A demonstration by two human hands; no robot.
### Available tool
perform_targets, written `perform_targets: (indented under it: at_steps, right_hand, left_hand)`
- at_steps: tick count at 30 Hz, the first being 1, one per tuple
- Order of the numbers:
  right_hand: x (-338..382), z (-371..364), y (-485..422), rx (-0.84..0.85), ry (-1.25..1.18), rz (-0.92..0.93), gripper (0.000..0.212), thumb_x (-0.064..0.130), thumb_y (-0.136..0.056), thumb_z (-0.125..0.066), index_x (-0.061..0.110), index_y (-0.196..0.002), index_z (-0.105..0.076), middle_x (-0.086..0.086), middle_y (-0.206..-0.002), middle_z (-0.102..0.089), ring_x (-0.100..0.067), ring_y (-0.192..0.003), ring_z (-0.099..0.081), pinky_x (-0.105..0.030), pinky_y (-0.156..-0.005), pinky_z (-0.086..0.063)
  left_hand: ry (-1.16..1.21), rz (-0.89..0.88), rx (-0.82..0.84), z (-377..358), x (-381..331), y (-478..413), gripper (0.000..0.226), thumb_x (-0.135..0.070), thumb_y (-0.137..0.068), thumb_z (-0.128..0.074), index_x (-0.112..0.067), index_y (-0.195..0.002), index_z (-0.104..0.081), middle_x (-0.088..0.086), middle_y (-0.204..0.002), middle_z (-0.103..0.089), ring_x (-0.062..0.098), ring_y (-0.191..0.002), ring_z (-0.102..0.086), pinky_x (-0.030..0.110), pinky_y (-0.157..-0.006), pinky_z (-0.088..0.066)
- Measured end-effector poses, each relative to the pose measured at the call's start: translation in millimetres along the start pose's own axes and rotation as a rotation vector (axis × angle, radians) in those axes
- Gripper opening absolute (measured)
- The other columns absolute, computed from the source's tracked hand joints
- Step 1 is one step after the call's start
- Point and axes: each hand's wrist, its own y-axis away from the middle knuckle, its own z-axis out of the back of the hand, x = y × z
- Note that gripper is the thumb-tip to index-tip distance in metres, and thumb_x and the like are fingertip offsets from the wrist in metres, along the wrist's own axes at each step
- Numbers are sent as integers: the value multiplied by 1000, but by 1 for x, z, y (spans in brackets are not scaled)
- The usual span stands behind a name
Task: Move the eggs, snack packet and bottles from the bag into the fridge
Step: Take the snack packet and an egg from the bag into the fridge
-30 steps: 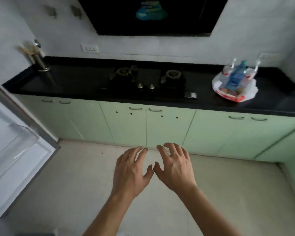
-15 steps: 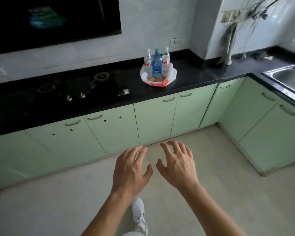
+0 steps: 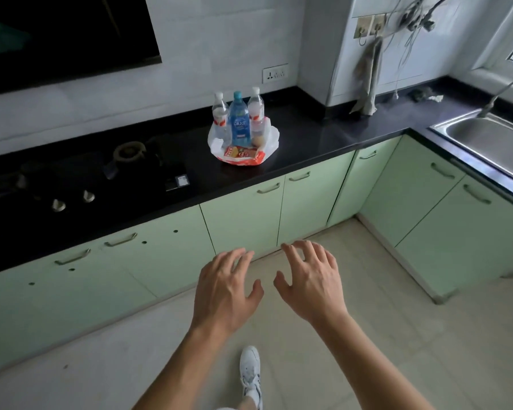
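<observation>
Blue bottle (image 3: 239,122) stands upright (cap up) between two clear bottles (image 3: 220,115)

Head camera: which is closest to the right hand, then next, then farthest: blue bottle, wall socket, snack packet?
From the right hand:
1. Snack packet, at the front of the bag.
2. Blue bottle, standing behind it.
3. Wall socket, on the back wall.

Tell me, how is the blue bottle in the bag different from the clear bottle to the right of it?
The blue bottle is blue all over, with a blue cap; the clear bottle is see-through, with a white cap. The blue bottle's label is blue, the clear bottle's is red and white. The blue bottle stands nearer the counter's front edge, the clear bottle a little further back. Both stand upright in the white bag on the black counter.
</observation>
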Motion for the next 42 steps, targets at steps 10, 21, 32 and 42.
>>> perform_targets:
  at_steps: [10, 21, 32, 42]
  right_hand:
    - [15, -28, -153, 31, 33, -33, 53, 49, -84, -54, 22, -130, -56, -5, -128, -60, -29, -118, -56, -45, -102, -44]
    - [-9, -57, -265, 55, 64, -55, 51, 48, -84, -58, 21, -128, -58, -6, -126, -62, -29, -116, -58, -46, -100, -47]
    - [-61, -97, -424, 73, -32, 82, 45, 40, -79, -60, 19, -118, -62, -3, -113, -64, -29, -111, -58, -42, -95, -46]
    - [-99, -131, -536, 234, -116, 209, 57, 41, -78, -59, 22, -132, -55, -8, -120, -62, -32, -108, -58, -43, -83, -52]
  left_hand:
    - [28, -43, 10, -10, 64, -153, 56, -48, -83, -44, -20, -130, -58, -3, -129, -61, 19, -117, -56, 36, -93, -49]
    - [49, -41, 24, -38, 86, -269, 54, -44, -81, -58, -20, -129, -58, -4, -128, -61, 16, -117, -56, 34, -94, -50]
    - [13, 79, 9, -74, 89, -404, 59, -46, -80, -47, -18, -131, -58, -4, -127, -61, 18, -115, -57, 36, -93, -51]
    - [-3, 316, -9, -100, 91, -489, 59, -48, -80, -46, -18, -130, -57, 0, -121, -64, 20, -108, -60, 35, -88, -53]
